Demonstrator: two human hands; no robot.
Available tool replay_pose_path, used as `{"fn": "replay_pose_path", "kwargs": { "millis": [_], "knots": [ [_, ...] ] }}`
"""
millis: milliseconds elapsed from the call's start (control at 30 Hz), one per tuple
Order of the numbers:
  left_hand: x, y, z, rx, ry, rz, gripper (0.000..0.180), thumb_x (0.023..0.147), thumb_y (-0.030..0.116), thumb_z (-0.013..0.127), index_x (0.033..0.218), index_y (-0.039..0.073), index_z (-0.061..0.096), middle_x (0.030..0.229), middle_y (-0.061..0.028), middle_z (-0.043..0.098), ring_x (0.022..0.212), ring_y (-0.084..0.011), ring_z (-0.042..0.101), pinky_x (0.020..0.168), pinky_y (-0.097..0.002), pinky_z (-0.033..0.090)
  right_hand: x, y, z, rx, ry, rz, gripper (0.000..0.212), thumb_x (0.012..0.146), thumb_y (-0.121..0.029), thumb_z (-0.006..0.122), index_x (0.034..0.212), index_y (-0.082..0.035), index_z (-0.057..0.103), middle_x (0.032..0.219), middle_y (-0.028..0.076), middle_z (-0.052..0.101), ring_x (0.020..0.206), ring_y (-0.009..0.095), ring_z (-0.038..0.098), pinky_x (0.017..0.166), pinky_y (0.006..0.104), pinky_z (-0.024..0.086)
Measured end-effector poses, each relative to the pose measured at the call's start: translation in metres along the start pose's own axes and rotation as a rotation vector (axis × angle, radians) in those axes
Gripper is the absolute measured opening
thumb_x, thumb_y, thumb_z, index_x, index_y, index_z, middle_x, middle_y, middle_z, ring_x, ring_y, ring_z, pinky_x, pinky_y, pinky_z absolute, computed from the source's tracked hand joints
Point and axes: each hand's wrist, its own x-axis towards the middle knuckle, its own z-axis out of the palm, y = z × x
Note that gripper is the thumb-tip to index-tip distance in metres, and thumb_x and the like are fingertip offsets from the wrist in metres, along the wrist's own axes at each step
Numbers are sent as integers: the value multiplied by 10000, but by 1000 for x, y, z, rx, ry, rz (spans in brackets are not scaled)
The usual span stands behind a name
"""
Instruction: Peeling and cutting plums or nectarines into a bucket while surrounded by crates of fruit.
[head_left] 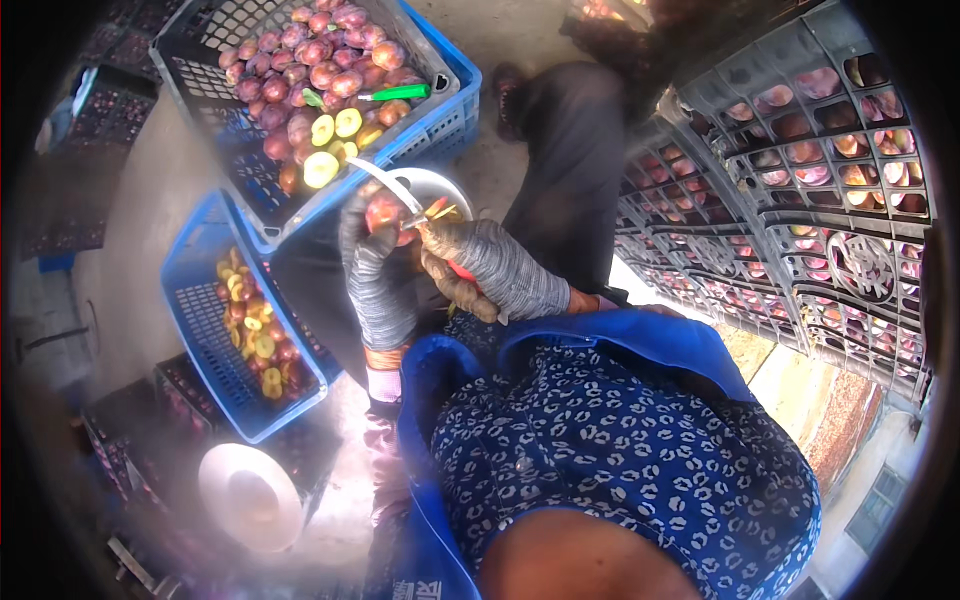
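Both my hands wear grey knitted gloves and meet above my lap. My left hand is closed around a red plum. In my right hand I grip a knife, its pale curved blade pointing up and left, past the plum. A bit of red shows under my right fingers, perhaps the handle. Yellow-fleshed scraps show by the blade, over a white bowl partly hidden by my hands. Beyond it, a grey crate holds whole plums, several cut yellow halves and a green-handled knife.
At the left, a blue basket holds cut plums. Below it lies a round white dish-like thing. Stacked black crates full of plums rise at the right. A dark trouser leg stands beyond my right hand.
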Motion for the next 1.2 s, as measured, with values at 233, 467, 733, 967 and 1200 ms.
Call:
{"fn": "replay_pose_path", "kwargs": {
  "millis": [233,467,733,967,1200],
  "knots": [
    [-2,-3,-6,-14,-72,20,494,758,237,670,1177,39,500,1091,-94,552,1012,-202,533,922,-331,413,6,5,-3,31,144,-15,455,937,-435,453,779,-19,543,456,-19,415,308,42,330,314,181,262],
    [-1,4,-14,545,-51,157,370,767,288,681,1039,46,619,983,-30,592,863,-110,522,811,-258,417,2,4,-7,68,40,-17,461,946,-449,420,704,-63,490,445,-23,398,316,35,329,311,170,266],
    [1,4,-13,618,-4,127,229,814,190,650,955,10,647,867,-12,621,775,-89,533,741,-231,420,11,4,-19,1,153,-95,399,921,-404,504,776,-34,546,517,39,492,357,86,434,361,222,371],
    [0,7,-3,722,-18,121,204,843,197,652,933,14,649,883,-19,619,813,-89,528,749,-237,423,19,10,-36,-1496,498,-408,422,839,-383,580,1099,-53,544,827,177,640,704,334,645,645,425,509],
    [7,11,-5,823,-57,112,159,841,116,634,925,-17,655,707,2,588,567,-32,454,494,-184,352,25,2,-38,-1510,446,-669,319,861,-320,560,1017,-43,539,709,149,629,613,323,629,568,428,493]
  ]
}}
